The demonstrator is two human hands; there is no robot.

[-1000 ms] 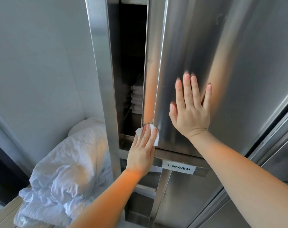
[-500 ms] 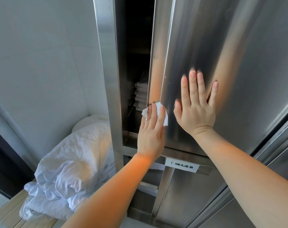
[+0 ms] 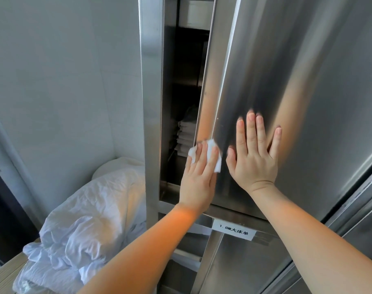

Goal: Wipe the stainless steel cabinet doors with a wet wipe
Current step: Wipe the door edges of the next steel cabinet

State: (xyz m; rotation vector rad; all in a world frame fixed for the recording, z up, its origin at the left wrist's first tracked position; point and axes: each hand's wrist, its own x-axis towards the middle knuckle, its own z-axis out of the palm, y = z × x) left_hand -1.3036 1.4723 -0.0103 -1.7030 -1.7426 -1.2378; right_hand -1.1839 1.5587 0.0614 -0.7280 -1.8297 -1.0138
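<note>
Currently shown: one moment of wiping, head view.
Wet wipe [image 3: 213,154]: white, folded, pressed against the left edge strip of the cabinet door [image 3: 297,92], just above the door's lower corner.
Cabinet door: brushed stainless steel, standing ajar; a dark gap at its left shows stacked folded linen [image 3: 186,137] on a shelf inside.
Left hand [image 3: 199,179]: fingers straight, laid flat over the wipe and pressing it to the steel; no curl round the cloth is visible.
Right hand [image 3: 254,153]: spread flat on the door face just beside the left hand, holding nothing, apparently steadying the panel.
Step in hand: wiping up along the door's edge. It is judged best done with even pressure across all fingers, strokes following the brushed grain, and the bracing palm kept firm so the loose door does not swing.
Change from earlier frames: the wiping hand and cloth have climbed from the bottom corner up the edge strip; the bracing hand has stayed put.
Label [image 3: 234,229]: white tag with printed characters on the rail below the door.
Bedding [image 3: 85,219]: crumpled white heap on a low wooden surface left of the cabinet frame [image 3: 151,102].
</note>
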